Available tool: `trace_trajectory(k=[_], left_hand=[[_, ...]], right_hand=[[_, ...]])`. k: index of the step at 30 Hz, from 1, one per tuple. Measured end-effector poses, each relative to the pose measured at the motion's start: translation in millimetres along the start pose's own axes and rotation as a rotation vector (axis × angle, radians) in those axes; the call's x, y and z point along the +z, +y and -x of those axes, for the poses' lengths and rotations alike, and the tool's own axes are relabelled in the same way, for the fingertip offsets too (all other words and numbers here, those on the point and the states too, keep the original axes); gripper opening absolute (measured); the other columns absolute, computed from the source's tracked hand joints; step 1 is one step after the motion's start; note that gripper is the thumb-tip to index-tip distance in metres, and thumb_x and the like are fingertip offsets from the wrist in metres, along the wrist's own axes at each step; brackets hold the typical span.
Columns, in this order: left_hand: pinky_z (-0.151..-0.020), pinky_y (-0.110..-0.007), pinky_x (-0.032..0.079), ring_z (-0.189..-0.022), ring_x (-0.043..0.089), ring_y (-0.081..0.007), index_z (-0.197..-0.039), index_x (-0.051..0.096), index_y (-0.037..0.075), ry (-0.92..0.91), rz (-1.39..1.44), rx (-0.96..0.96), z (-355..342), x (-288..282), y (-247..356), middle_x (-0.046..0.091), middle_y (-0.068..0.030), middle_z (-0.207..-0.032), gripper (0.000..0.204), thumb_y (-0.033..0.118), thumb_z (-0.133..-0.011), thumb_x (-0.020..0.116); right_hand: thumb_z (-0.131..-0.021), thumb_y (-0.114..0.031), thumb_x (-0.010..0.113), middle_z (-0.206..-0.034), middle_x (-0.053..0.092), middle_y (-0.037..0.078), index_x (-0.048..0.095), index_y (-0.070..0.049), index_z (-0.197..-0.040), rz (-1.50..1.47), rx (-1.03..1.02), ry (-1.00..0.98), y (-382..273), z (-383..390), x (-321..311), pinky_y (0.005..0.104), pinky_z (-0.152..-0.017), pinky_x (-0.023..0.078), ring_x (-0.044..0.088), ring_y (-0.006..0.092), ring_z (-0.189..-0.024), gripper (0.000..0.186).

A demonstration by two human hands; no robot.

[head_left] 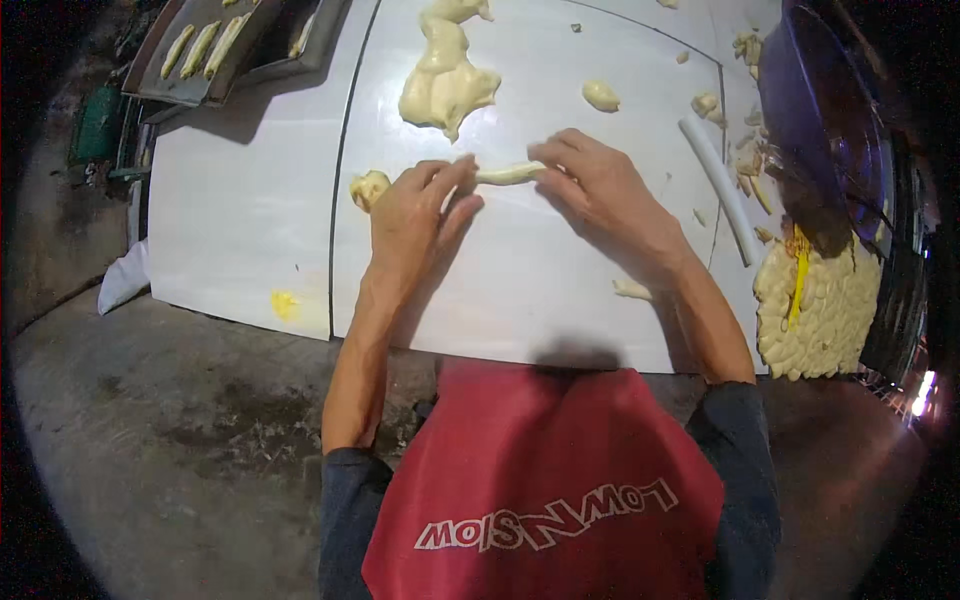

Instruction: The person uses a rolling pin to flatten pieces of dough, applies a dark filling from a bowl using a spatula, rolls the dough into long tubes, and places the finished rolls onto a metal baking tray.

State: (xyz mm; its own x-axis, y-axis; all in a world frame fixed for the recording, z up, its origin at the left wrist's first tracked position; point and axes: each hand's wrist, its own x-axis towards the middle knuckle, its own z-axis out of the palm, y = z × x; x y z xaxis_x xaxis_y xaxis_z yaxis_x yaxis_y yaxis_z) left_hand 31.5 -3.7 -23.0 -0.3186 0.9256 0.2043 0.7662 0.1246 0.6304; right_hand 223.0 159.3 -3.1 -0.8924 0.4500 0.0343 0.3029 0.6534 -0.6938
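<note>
A thin rope of pale yellow dough (pixel 510 176) stretches between my two hands over the white tabletop. My left hand (pixel 412 212) has its fingertips closed at the rope's left end, which is partly hidden by them. At the right end, the fingers of my right hand (pixel 605 190) are curled over the dough and cover its tip. A small rounded dough piece (pixel 370 188) lies just left of my left hand. Near my right forearm is a short dough scrap (pixel 632 290).
A large dough lump (pixel 448 85) and a smaller one (pixel 600 96) lie farther back. A grey rod (pixel 718 188) rests at right, by scattered scraps and a lumpy dough slab (pixel 815 310). Trays (pixel 190 85) with dough sticks stand at far left. Yellow residue (pixel 285 304) marks the table.
</note>
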Motion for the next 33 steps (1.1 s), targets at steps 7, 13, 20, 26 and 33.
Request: trace_trajectory(k=[7,13,20,26,33], left_hand=[[-0.072,-0.043,0.053,-0.084,0.068,-0.0312,-0.108,0.073,0.008,-0.077,-0.026,0.014,-20.1,11.9,12.3,0.068,-0.0110,-0.094,0.025,0.020,-0.087,0.077],[-0.065,-0.039,0.053,-0.074,0.069,-0.0294,-0.095,0.073,0.005,-0.054,0.041,0.028,-23.9,12.5,35.6,0.068,-0.0120,-0.083,0.011,0.012,-0.087,0.073],[-0.069,-0.044,0.053,-0.077,0.067,-0.0336,-0.093,0.074,0.007,-0.254,0.258,0.221,-23.4,55.3,84.1,0.067,-0.0122,-0.083,0.012,0.018,-0.088,0.071],[-0.069,-0.044,0.054,-0.078,0.067,-0.0323,-0.093,0.074,0.006,-0.384,0.271,0.262,-11.3,88.0,117.3,0.067,-0.0110,-0.084,0.014,0.019,-0.089,0.070],[-0.066,-0.042,0.055,-0.074,0.069,-0.0331,-0.095,0.075,0.006,-0.408,0.243,0.264,-13.9,96.5,123.6,0.069,-0.0125,-0.085,0.015,0.019,-0.088,0.075]], right_hand=[[-0.092,-0.012,0.064,-0.106,0.066,0.016,0.065,-0.002,-0.110,0.120,-0.108,0.078,6.0,-0.1,19.4,0.0453,-0.083,0.053,0.065,0.0362,-0.094,0.021],[-0.089,-0.010,0.064,-0.087,0.067,0.021,0.069,0.002,-0.101,-0.094,0.033,0.025,-6.4,6.0,-19.6,0.0452,-0.071,0.053,0.067,0.0392,-0.078,0.018],[-0.093,-0.024,0.064,-0.095,0.069,0.019,0.071,0.001,-0.111,-0.099,0.285,-0.022,18.5,95.8,-64.4,0.0420,-0.080,0.053,0.069,0.0339,-0.090,0.031],[-0.094,-0.020,0.063,-0.101,0.069,0.017,0.070,0.000,-0.113,-0.053,0.415,0.012,21.1,161.5,-73.8,0.0411,-0.083,0.053,0.068,0.0340,-0.092,0.028],[-0.094,-0.015,0.065,-0.101,0.067,0.015,0.068,-0.002,-0.113,-0.017,0.322,0.093,31.1,172.9,-63.1,0.0429,-0.081,0.054,0.067,0.0352,-0.092,0.023]])
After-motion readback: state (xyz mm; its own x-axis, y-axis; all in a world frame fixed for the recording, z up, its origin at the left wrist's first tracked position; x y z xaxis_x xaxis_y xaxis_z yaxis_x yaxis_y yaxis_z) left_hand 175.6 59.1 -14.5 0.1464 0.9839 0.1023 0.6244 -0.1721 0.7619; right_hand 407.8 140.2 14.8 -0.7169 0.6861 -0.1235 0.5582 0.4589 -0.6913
